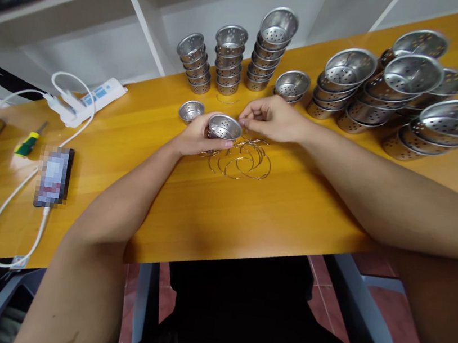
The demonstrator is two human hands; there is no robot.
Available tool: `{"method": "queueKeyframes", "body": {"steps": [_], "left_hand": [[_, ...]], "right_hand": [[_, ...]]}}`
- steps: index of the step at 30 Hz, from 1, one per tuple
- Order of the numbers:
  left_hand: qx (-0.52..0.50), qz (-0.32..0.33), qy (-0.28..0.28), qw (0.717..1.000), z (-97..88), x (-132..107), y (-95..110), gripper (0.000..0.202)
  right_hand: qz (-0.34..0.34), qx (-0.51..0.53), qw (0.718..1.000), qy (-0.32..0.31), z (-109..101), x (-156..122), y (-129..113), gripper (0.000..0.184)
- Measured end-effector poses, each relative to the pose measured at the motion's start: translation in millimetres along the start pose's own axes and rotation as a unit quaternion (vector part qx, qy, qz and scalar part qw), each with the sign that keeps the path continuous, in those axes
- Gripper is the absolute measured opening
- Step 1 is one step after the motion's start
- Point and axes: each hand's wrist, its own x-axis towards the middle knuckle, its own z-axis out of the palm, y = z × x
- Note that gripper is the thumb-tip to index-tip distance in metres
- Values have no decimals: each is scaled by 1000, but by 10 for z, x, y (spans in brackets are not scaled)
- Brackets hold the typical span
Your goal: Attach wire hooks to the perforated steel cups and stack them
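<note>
My left hand (194,137) is wrapped round a small perforated metal cup (225,128), its mouth tilted up toward me. Just right of the cup's rim is my right hand (271,118), thumb and fingers pinched together. Whatever lies between those fingertips is too small to make out. Below both hands, thin wire rings (242,165) lie in a loose, overlapping pile on the wooden table (223,210). Another small perforated cup (191,110) stands behind my left hand. Beyond my right hand is a short stack of cups (292,84), partly hidden by it.
Tall stacks of small cups (230,61) line the back edge. Wider cups in stacks (412,81) fill the right side. At left are a white power strip (98,99) with cables, a phone (53,176) and a green-and-yellow screwdriver (28,143). Shelving (219,0) rises behind.
</note>
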Motion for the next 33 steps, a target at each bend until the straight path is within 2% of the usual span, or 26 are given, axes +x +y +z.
{"method": "queueKeyframes", "body": {"steps": [2,5,9,12,16,20,27,33], "left_hand": [[4,1,-2,1000,5,-1,1,101],[11,6,1,1000,12,-5,2,98],[17,18,-3,1000,11,-5,-27,100],[27,37,-3,999,3,7,-82,102],[40,77,12,996,-13,33,-193,104],[62,103,26,992,-36,48,-310,110],[96,129,36,986,-73,60,-441,116],[97,132,20,986,-66,66,-409,113]], "right_hand": [[18,9,1000,2,14,-4,-1,31],[26,8,999,-26,10,-6,28,20],[-34,-34,998,-48,-19,13,120,14],[-70,-64,995,-29,-38,39,196,19],[-74,-88,993,23,-63,71,255,17],[-89,-96,990,49,-89,92,275,12],[-117,-101,987,36,-65,96,297,26],[-120,-96,987,43,-57,103,316,26]]}}
